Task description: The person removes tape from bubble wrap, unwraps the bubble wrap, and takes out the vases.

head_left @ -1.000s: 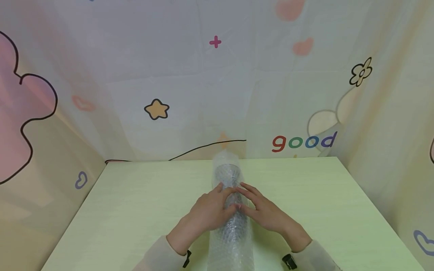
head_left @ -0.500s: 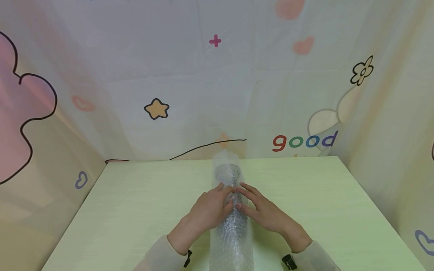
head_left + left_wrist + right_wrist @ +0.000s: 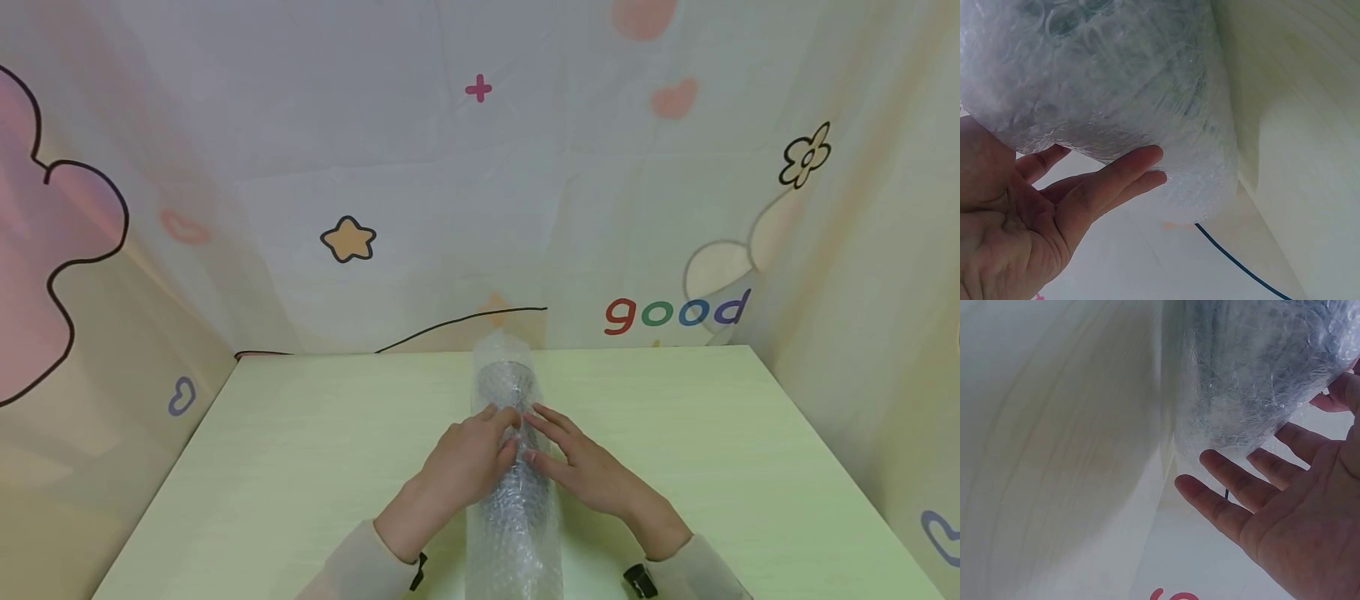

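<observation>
A long roll wrapped in bubble wrap (image 3: pixel 517 542) lies on the table, pointing away from me. A darker, silvery cylinder shows through the clear film. My left hand (image 3: pixel 467 457) is over its left upper side, index finger bent and thumb close by, at a crease in the wrap. In the left wrist view its other fingers (image 3: pixel 1125 172) stretch along the bubble wrap (image 3: pixel 1122 81). My right hand (image 3: pixel 588 467) rests on the right side with fingers fairly straight and spread. The right wrist view shows those fingers (image 3: pixel 1235 478) below the wrapped end.
The pale green table (image 3: pixel 675 417) runs back to a printed cloth backdrop (image 3: pixel 420 167), with more cloth along both sides. Dark straps (image 3: pixel 640 580) sit at the wrists by the light sleeves (image 3: pixel 693 567).
The left thumb has drawn back a little from the right fingertips, and the left index finger has bent more. My right hand and the wrapped roll hold nearly the same place.
</observation>
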The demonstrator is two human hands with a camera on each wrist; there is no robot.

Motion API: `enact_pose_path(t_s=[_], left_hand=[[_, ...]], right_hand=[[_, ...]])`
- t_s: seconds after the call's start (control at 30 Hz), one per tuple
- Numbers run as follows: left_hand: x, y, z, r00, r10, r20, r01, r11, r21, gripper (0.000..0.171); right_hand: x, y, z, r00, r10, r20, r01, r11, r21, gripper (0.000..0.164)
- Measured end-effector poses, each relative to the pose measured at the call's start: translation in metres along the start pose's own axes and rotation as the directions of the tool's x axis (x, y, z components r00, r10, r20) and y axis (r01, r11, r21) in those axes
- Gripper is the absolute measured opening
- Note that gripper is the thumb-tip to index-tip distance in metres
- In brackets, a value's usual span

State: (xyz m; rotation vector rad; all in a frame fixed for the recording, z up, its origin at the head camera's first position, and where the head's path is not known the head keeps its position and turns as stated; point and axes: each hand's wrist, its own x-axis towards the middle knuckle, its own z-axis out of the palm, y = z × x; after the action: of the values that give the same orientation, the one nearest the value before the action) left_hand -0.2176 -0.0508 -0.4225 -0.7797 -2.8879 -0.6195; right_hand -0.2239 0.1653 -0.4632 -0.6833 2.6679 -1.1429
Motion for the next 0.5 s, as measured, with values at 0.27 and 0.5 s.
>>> enact_pose_path(t_s=[0.27, 0.5], left_hand=[[0.0008, -0.001, 0.0024, 1.0, 0.004, -0.02, -0.004, 1.0, 0.013, 0.017], [0.002, -0.0025, 0.0041, 0.999, 0.028, -0.042, -0.027, 0.999, 0.035, 0.012]], right_hand=[[0.0004, -0.0002, 0.0002, 1.0, 0.002, 0.001, -0.002, 1.0, 0.002, 0.067], [0.0007, 0.0004, 0.0007, 1.0, -0.004, -0.002, 0.004, 1.0, -0.009, 0.067]])
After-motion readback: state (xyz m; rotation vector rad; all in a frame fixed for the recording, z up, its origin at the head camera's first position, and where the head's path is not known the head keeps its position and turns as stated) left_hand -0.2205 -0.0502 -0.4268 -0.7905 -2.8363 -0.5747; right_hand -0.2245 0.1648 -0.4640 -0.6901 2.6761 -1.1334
